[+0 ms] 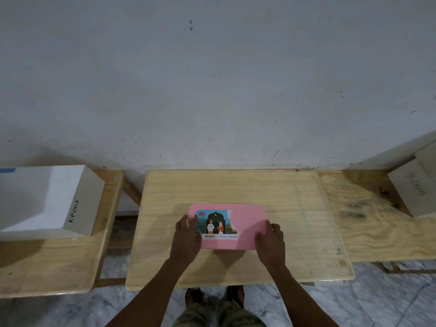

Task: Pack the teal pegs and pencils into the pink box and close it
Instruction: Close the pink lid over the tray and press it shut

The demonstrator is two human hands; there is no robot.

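Wooden table (295, 208), near side: the left hand (186, 237) and right hand (270, 237) are curled over the ends of the lidded pink box (245, 223), gripped between them. One side could be left unlatched by uneven pressure

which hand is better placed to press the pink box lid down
Left, narrowly: the left hand lies further over the pink box lid, covering the edge of its label; the right hand holds just the end. Both hold it, so it's close.

Closed pink box (245, 223) on table (295, 232)
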